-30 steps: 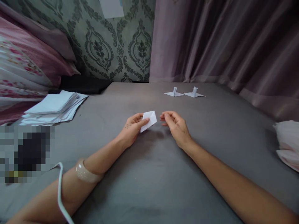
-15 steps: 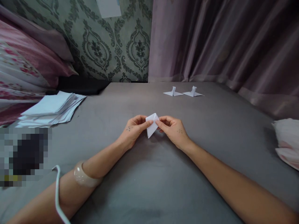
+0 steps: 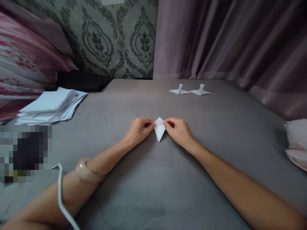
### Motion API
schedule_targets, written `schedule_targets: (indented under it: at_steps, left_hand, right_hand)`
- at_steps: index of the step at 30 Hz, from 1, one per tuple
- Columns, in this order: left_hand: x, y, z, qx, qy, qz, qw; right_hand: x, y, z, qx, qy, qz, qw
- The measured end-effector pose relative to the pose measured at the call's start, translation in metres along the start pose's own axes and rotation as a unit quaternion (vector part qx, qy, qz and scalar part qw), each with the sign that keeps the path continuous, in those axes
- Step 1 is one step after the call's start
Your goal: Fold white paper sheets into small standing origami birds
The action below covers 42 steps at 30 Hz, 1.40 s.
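A small white piece of folded paper (image 3: 159,130), kite-shaped with its long point toward me, is at the middle of the view. My left hand (image 3: 140,130) pinches its left corner between thumb and fingers. On the opposite corner, my right hand (image 3: 179,130) has a matching pinch. The fingertips behind the paper are partly hidden. Beyond my hands, two folded white paper figures (image 3: 179,90) stand side by side, each with flat pointed sides and an upright middle.
A stack of white paper sheets (image 3: 48,102) lies at the left, in front of a black item (image 3: 81,82). A white cord (image 3: 59,195) crosses my left forearm. Pale bunched fabric (image 3: 297,137) sits at the right edge. Purple curtains (image 3: 192,38) hang behind the grey surface (image 3: 134,198).
The folded paper has turned from a tilt to nearly straight, its long point now toward me. My thumbs have shifted from its face out to its side corners. The view has tipped slightly downward.
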<state>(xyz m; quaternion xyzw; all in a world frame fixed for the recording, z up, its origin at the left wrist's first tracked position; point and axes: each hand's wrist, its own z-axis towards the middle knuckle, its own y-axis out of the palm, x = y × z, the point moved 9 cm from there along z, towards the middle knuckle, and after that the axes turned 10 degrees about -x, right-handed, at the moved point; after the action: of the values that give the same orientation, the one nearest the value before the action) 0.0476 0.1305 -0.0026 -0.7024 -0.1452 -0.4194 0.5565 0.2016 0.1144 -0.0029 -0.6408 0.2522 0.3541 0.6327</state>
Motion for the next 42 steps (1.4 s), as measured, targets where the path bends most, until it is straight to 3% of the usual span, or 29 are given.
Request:
schedule_targets:
  at_steps: [3, 7, 13, 25, 42]
  left_hand:
    - [-0.002, 0.001, 0.005, 0.0, 0.03, 0.077, 0.997]
    - [0.006, 0.002, 0.007, 0.026, 0.125, 0.132, 0.983]
    - [0.026, 0.022, -0.005, -0.047, 0.271, 0.204, 0.94]
    - [0.025, 0.012, -0.007, -0.052, 0.209, 0.148, 0.965]
    - [0.025, 0.01, -0.006, -0.045, 0.217, 0.148, 0.964]
  right_hand:
    - [-0.004, 0.004, 0.001, -0.007, -0.018, -0.065, 0.998]
    - [-0.001, 0.006, 0.003, 0.002, -0.044, -0.085, 0.995]
    - [-0.01, 0.011, -0.002, -0.059, -0.127, -0.061, 0.988]
    - [-0.011, 0.01, -0.007, -0.109, -0.149, -0.068, 0.981]
    - [-0.012, 0.008, -0.007, -0.123, -0.141, -0.067, 0.98]
